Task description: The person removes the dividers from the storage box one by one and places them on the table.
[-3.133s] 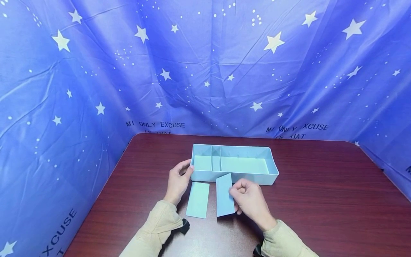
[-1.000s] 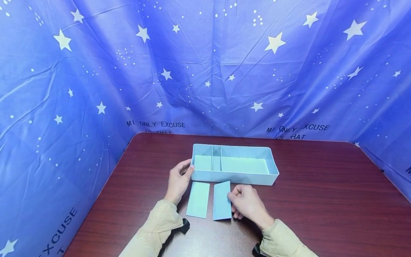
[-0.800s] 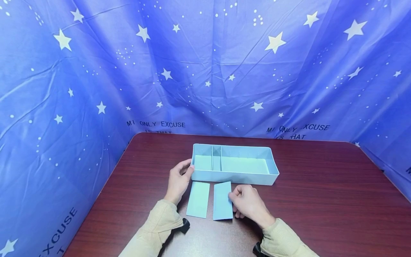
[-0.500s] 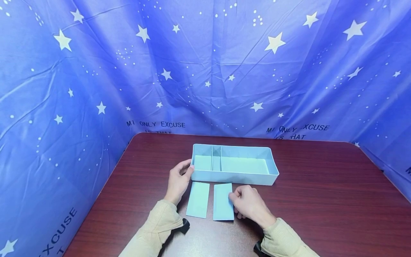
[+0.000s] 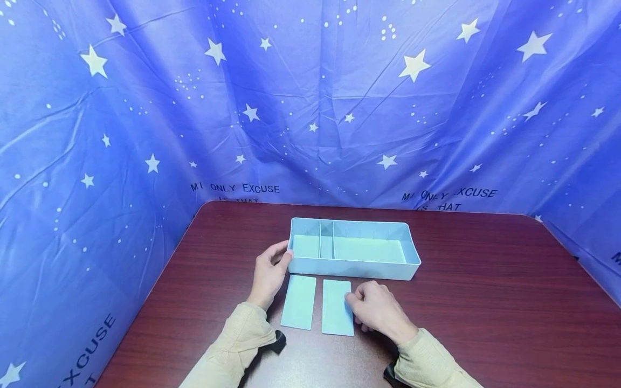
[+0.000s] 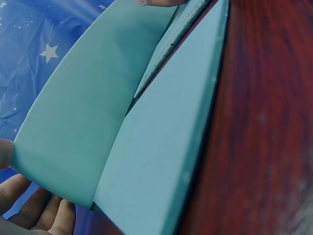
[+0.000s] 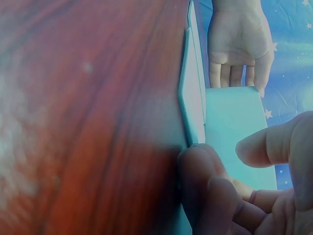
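A long light-blue organizer box (image 5: 378, 269) stands on the table, with two thin dividers fitted toward its left side. At its left end my left hand (image 5: 268, 272) holds the box near the front corner, thumb by the rim and fingers along the end wall. Two loose divider panels lie flat in front: the left divider (image 5: 298, 303) and the right divider (image 5: 336, 310). My right hand (image 5: 380, 310) is at the right divider's right edge, fingers bent and touching it. In the right wrist view a gap shows between the right hand's upper digit and its lower fingers (image 7: 198, 164).
The dark red wood-grain table (image 5: 485, 291) extends around the box on all sides. Behind it hangs a blue curtain (image 5: 310, 97) printed with stars and lettering. Black wrist straps show under both beige sleeves (image 5: 242, 334).
The right divider, earlier held tilted up by my right hand, has come down to lie flat beside the left one. My left hand and the box have kept their places.
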Motion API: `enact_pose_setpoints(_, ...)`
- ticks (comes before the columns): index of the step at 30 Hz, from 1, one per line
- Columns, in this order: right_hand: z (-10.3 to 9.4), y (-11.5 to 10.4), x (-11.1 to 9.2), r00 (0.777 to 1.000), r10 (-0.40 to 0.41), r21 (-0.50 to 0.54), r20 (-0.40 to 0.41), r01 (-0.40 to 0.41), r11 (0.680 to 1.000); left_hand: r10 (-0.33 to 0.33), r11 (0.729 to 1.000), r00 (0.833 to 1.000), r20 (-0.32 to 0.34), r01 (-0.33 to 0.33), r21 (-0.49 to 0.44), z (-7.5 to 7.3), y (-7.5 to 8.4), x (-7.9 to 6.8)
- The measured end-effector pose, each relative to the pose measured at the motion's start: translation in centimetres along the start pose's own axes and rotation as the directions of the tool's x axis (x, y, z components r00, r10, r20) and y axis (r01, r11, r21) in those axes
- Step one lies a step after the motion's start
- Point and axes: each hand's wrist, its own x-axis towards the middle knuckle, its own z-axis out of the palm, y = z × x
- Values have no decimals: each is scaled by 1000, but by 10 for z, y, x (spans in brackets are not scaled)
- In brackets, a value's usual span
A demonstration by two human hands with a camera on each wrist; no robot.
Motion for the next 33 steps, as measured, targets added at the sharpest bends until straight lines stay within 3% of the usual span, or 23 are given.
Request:
enact_pose_setpoints(9, 0, -1, 0, 1000, 12, 23, 7, -12, 1000, -3, 1000, 1000, -7, 3, 1, 1, -3, 2)
enact_pose_setpoints(16, 2, 0, -1, 1000, -8, 55, 21, 7, 998, 15, 1000, 1000, 1, -15, 2, 0, 27, -12)
enact_pose_setpoints(19, 2, 0, -1, 999, -27, 66, 22, 25, 997, 19, 1000, 1000, 0, -19, 7, 0, 32, -14)
enact_pose_setpoints(22, 2, -1, -2, 998, -58, 89, 28, 55, 994, 15, 1000, 1000, -2, -15, 6, 0, 27, -12)
enact_pose_setpoints(28, 1, -5, -3, 990, -138, 118, 27, 134, 984, -3, 1000, 1000, -10, 3, -5, 1, -1, 1)
enact_pose_setpoints(33, -2, -10, -3, 984, -180, 136, -1, 178, 975, 4, 1000, 1000, -12, -4, -2, 1, -6, 3)
